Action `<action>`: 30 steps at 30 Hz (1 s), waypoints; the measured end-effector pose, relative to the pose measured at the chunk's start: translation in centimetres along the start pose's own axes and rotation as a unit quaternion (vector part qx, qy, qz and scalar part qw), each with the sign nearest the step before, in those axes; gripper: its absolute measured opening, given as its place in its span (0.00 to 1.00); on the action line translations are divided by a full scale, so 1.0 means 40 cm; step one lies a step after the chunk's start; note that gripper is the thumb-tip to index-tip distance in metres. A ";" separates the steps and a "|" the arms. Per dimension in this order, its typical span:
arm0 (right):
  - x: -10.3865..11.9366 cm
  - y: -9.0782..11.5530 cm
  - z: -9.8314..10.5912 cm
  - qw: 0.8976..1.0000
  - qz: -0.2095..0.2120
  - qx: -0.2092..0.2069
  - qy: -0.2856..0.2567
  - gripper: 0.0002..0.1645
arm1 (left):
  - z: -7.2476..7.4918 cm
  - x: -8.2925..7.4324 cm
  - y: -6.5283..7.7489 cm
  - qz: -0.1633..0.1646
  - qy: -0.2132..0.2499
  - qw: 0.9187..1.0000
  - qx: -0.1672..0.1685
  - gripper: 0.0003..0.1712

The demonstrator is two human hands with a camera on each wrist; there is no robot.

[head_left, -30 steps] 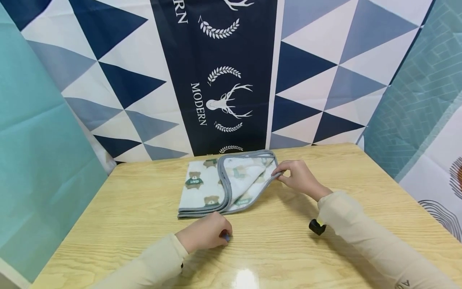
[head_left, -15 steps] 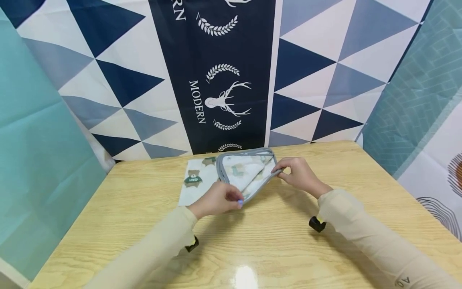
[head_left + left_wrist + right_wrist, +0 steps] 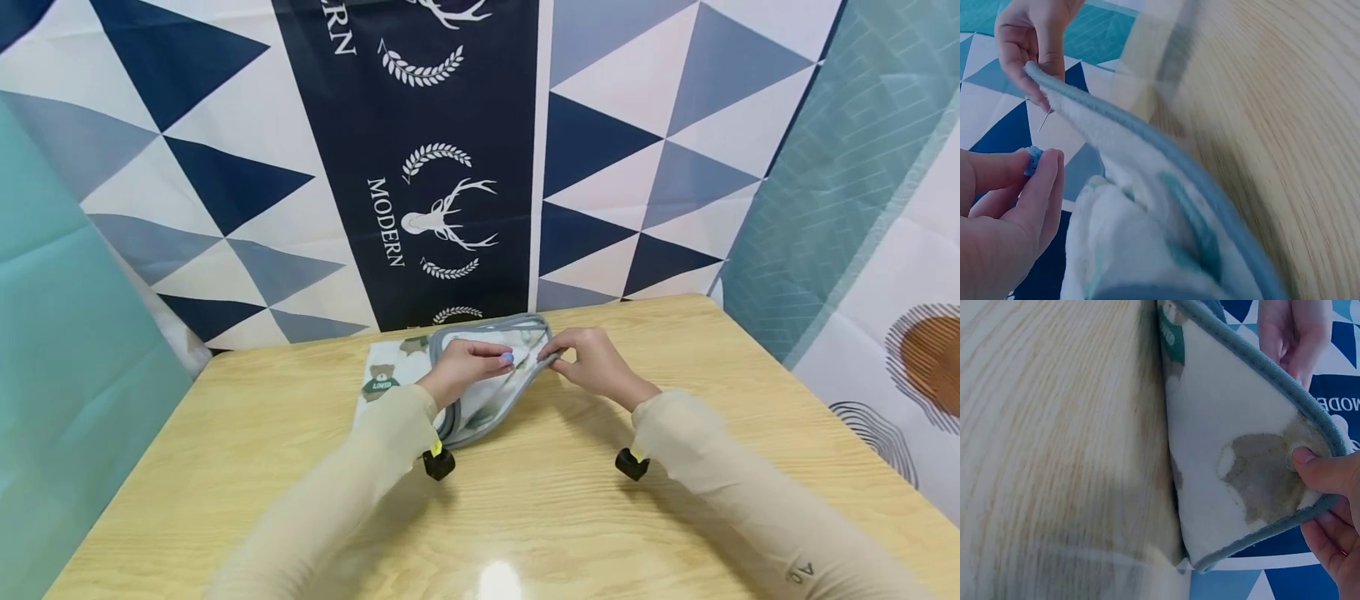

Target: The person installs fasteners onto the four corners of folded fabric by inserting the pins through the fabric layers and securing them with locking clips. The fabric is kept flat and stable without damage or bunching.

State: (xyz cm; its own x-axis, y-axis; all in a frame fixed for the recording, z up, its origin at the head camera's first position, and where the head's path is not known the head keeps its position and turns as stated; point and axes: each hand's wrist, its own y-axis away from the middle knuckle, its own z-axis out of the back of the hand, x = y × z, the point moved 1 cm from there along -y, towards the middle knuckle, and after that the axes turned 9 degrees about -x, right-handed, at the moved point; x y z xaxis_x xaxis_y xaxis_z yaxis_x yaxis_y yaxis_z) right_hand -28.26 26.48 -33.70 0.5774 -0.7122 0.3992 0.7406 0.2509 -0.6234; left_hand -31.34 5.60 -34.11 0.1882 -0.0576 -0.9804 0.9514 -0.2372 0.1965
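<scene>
A folded white blanket (image 3: 483,408) with bear prints and grey-blue edging lies toward the table's back. My right hand (image 3: 592,360) pinches its raised right-hand corner. In the left wrist view a thin needle-like pin (image 3: 1045,120) sticks out of that corner beside the right fingers. On the corner's other side, in the right wrist view, my right thumb presses on a small clear round piece (image 3: 1291,459). My left hand (image 3: 467,367) is over the blanket, left of the corner. Between its thumb and fingertips is a small bumpy blue piece (image 3: 1033,160), apart from the pin.
The wooden table (image 3: 525,508) reaches back to a patterned wall cloth (image 3: 405,167). Turquoise sheeting (image 3: 90,392) hangs at the left. A black wrist camera (image 3: 438,463) sits under the left wrist and another black camera (image 3: 632,463) under the right.
My left hand has moved up and forward from the table in front of the blanket, carrying the blue piece toward the corner. The right hand keeps its pinch. The head view has shifted slightly.
</scene>
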 end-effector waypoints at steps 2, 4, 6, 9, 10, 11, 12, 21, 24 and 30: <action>0.004 -0.001 -0.005 1.000 -0.002 0.004 -0.004 0.07 | -0.009 0.003 -0.008 0.014 0.031 0.999 -0.009 0.18; 0.007 -0.001 -0.007 1.000 -0.005 0.004 -0.008 0.07 | -0.017 0.005 -0.014 0.020 0.044 0.999 -0.015 0.18; 0.009 -0.001 -0.007 1.000 -0.006 0.002 -0.012 0.08 | -0.024 0.005 -0.020 0.023 0.047 0.998 -0.018 0.18; 0.008 -0.004 -0.006 1.000 -0.003 0.000 -0.018 0.09 | -0.032 0.001 -0.028 0.019 0.043 0.999 -0.021 0.18; 0.008 -0.005 -0.005 1.000 -0.001 0.001 -0.017 0.10 | -0.034 -0.002 -0.031 0.019 0.042 0.999 -0.023 0.18; 0.008 -0.007 -0.005 1.000 0.002 0.001 -0.017 0.10 | -0.036 -0.003 -0.034 0.020 0.043 0.999 -0.025 0.18; 0.007 -0.008 -0.005 1.000 0.006 0.000 -0.018 0.10 | -0.038 -0.003 -0.037 0.020 0.043 0.999 -0.025 0.18; 0.004 -0.006 -0.009 0.999 0.012 -0.001 -0.034 0.11 | -0.059 -0.003 -0.049 0.027 0.028 0.999 -0.023 0.18; 0.003 -0.004 -0.010 0.999 0.006 0.003 -0.033 0.11 | -0.062 -0.004 -0.048 0.027 0.025 0.999 -0.022 0.18; -0.002 -0.006 -0.013 0.999 0.013 0.006 -0.037 0.11 | -0.061 -0.002 -0.050 0.028 0.019 0.999 -0.026 0.17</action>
State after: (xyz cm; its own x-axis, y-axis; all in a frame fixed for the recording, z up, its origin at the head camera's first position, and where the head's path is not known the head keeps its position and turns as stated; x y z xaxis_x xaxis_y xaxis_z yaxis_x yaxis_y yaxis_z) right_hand -28.64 26.14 -33.92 0.6195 -0.6549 0.4329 0.7292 0.2757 -0.6263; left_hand -32.68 8.45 -34.43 0.2488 -0.0326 -0.9680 0.9505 -0.1840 0.2505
